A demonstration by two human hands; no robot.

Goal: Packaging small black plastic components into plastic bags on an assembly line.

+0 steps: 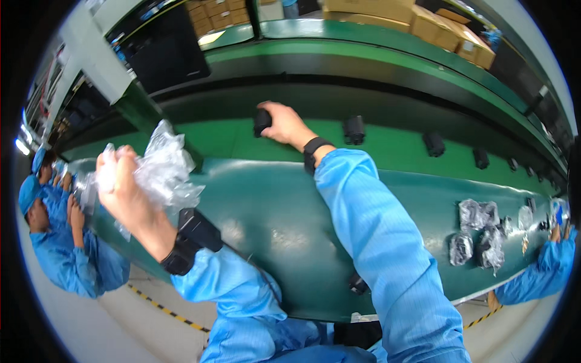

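Your right fingers are only open about as wide as the black ridged block they've got pinched from its right side. Can't really tell if that block is resting on the green belt or held a hair above it. Your left fingers are curled up tight on a crumpled clear plastic bag, most of it puffing out just to the right of them. They're a bit blurry tbh.

To the right of your right fingers, more black blocks sit spaced out in a row along the belt. Closer to you than those fingers is the dark green surface, and well off to their right on it you've got a bunch of plastic-wrapped bundles. Way out left of your left fingers, co-workers in blue; far right of your right fingers, another person's blue sleeve.
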